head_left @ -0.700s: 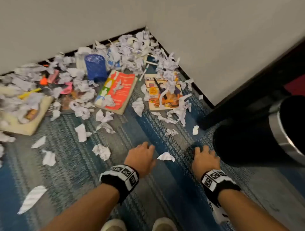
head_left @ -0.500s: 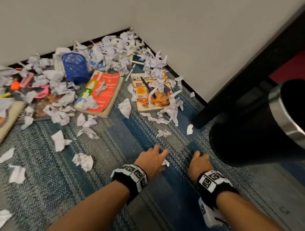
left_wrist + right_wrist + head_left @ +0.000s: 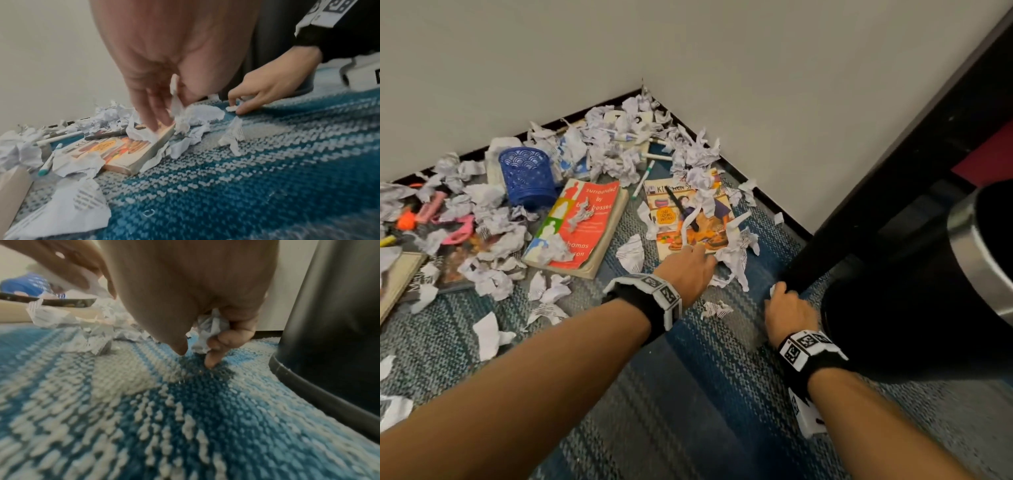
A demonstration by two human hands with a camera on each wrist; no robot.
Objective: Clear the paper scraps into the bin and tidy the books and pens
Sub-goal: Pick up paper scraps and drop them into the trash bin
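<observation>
Torn paper scraps point(image 3: 616, 150) litter the blue carpet corner, over a red book point(image 3: 589, 222) and a kitchen book point(image 3: 671, 219). My left hand point(image 3: 700, 255) reaches the kitchen book's point(image 3: 123, 151) near corner. Its fingers point(image 3: 156, 120) touch the cover while a white scrap point(image 3: 174, 87) stays pinched against the thumb. My right hand point(image 3: 779, 294) is low beside the black bin point(image 3: 887, 325). It grips a crumpled scrap point(image 3: 209, 327) in curled fingers, with thumb and forefinger at the carpet on a small piece point(image 3: 232, 108). A black pen point(image 3: 683, 210) lies on the kitchen book.
A blue mesh pen cup point(image 3: 527, 174) stands behind the red book. A green-capped marker point(image 3: 643, 180) lies between the books. More books and pink and orange items point(image 3: 431, 212) lie at left under scraps. The wall corner is close behind; the bin point(image 3: 329, 321) fills the right.
Both hands moved forward. The left took the scrap off the carpet and reached the kitchen book. The right moved up beside the bin onto a scrap.
</observation>
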